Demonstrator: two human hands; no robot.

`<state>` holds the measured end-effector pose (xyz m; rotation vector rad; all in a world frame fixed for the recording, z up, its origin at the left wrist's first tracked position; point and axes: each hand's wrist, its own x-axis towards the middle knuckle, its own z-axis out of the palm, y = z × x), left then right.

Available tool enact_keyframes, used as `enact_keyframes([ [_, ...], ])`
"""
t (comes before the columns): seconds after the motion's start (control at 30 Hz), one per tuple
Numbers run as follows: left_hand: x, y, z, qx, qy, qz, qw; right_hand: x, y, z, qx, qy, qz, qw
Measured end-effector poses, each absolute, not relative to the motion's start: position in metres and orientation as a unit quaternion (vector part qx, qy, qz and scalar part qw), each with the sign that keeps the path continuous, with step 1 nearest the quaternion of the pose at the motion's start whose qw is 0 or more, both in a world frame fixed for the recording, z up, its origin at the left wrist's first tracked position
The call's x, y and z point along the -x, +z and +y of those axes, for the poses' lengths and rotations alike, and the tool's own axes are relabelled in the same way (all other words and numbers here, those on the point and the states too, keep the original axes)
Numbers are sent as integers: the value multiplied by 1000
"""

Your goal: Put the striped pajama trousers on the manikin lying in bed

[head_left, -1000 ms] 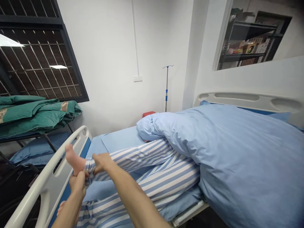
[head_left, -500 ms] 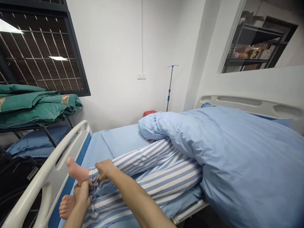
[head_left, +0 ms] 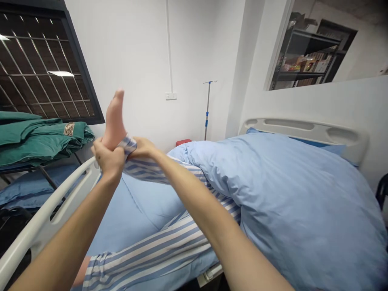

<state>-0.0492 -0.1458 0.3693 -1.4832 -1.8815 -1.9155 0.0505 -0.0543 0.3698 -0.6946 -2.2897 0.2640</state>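
A bare, smooth pink foot (head_left: 114, 119) points toes up above the bed, at the end of a raised leg in blue-and-white striped trousers (head_left: 148, 171). My left hand (head_left: 108, 158) is closed around its heel. At the ankle, my right hand (head_left: 143, 148) grips the lower leg through the striped cuff; part of its fingers is hidden behind the leg. The other striped leg (head_left: 151, 246) lies on the light blue sheet (head_left: 136, 206), its foot mostly hidden behind my left forearm. A thick blue quilt (head_left: 287, 190) covers the rest of the body.
The bed's pale footboard (head_left: 65, 194) rises at the left, its headboard (head_left: 303, 125) at the far right. Folded green bedding (head_left: 45, 137) lies on a rack by the barred window. An IV pole (head_left: 207, 107) stands behind the bed, near a red object (head_left: 183, 142).
Both my hands have lifted the nearer-to-wall leg off the mattress, bringing its foot up above the footboard. The other leg stays down. The view has shifted slightly right.
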Motion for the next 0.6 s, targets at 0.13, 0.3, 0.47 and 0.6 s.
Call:
enact_keyframes([
  [0.13, 3, 410, -144, 484, -656, -574, 78, -96, 404, -62, 298, 109, -857, 406],
  [0.3, 18, 401, -144, 513, -633, -575, 70, -88, 397, -61, 301, 111, -858, 402],
  [0.47, 79, 362, -138, 488, -582, -650, 31, -34, 361, -47, 286, 107, -876, 374],
  [0.6, 130, 319, -141, 466, -517, -717, -34, 15, 327, -45, 278, 114, -907, 295],
])
